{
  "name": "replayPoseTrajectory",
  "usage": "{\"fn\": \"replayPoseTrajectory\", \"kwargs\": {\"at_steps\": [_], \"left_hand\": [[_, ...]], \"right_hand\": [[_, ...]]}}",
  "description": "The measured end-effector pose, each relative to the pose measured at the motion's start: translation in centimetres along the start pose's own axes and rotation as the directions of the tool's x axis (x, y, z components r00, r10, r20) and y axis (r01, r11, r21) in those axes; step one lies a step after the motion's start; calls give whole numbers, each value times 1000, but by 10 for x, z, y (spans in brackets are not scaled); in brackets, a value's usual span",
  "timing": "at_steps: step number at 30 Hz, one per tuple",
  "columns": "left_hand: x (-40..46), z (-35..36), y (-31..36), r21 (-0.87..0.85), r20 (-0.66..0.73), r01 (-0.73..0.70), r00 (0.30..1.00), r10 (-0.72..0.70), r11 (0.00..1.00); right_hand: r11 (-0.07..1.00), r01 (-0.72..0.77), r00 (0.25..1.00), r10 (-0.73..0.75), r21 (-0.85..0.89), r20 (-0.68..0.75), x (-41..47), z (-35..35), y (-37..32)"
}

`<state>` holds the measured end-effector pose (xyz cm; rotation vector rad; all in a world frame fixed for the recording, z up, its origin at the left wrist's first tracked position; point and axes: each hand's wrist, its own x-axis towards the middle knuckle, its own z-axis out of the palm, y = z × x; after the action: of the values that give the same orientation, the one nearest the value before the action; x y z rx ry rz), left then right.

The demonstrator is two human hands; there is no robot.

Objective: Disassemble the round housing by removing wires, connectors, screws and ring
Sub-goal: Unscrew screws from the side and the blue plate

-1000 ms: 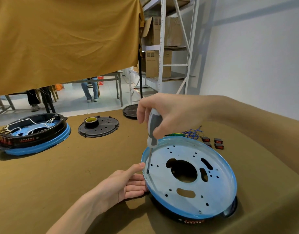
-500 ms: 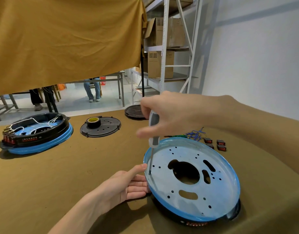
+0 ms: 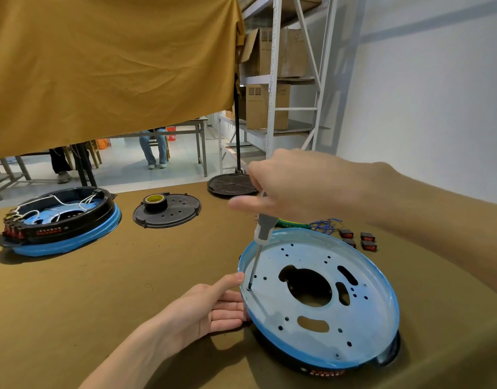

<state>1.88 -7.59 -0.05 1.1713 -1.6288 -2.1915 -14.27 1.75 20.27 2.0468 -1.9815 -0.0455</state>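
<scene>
Right hand grips screwdriver; left hand touches housing rim

Bright even daylight, soft shadows, motion-blurred right hand, wide-angle bending at the edges.

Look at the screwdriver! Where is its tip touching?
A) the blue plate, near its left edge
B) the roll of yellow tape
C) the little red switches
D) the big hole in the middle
A: the screwdriver held by the right hand has its tip on the blue plate near the left rim, beside the left hand.
</scene>
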Motion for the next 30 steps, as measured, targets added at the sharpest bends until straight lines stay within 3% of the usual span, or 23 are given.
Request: {"fn": "replayPoseTrajectory", "kwargs": {"at_steps": [1, 5, 7, 9, 11, 13, 16, 18, 20, 23, 25, 28, 30], "left_hand": [[0, 0, 0, -2, 0, 0, 1000, 0, 1000], [1, -1, 0, -5, 5, 4, 1000, -4, 1000], [1, -1, 0, -9, 5, 6, 1000, -6, 1000], [1, -1, -1, -9, 6, 5, 1000, -4, 1000], [1, -1, -1, -7, 8, 3, 1000, -3, 1000], [1, -1, -1, -8, 12, 6, 1000, -6, 1000], [2, -1, 0, -4, 15, 2, 1000, -2, 1000], [2, -2, -1, -2, 16, 1, 1000, -1, 1000], [2, -1, -1, -1, 17, 3, 1000, -3, 1000], [2, -2, -1, 3, 15, 1, 1000, -1, 1000], [2, -2, -1, -1, 17, 2, 1000, -2, 1000], [4, -3, -2, -9, 16, 6, 1000, -6, 1000], [4, -4, -2, -11, 18, 8, 1000, -8, 1000]], "right_hand": [[1000, 26, 1000, -26, -8, -9, 1, 2, 0], [908, 138, 976, -193, 396, 101, 1, -9, 5], [881, 149, 966, -227, 450, 126, 1, -10, 6], [943, 149, 983, -174, 298, 60, 1, -4, 1], [996, 92, 995, -92, -4, -43, 4, 2, -2], [994, 73, 995, -78, -79, -59, 7, 3, -1], [935, 154, 984, -174, 321, 36, 8, -5, 4], [867, 181, 962, -255, 464, 101, 7, -7, 7], [897, 177, 974, -218, 406, 58, 5, -3, 4], [997, 76, 994, -75, 9, -82, 6, 2, 1], [996, 76, 989, -80, -41, -123, 7, 4, -1], [921, 135, 987, -158, 366, 34, 7, -6, 4], [852, 135, 954, -250, 506, 166, 5, -17, 9]]}}
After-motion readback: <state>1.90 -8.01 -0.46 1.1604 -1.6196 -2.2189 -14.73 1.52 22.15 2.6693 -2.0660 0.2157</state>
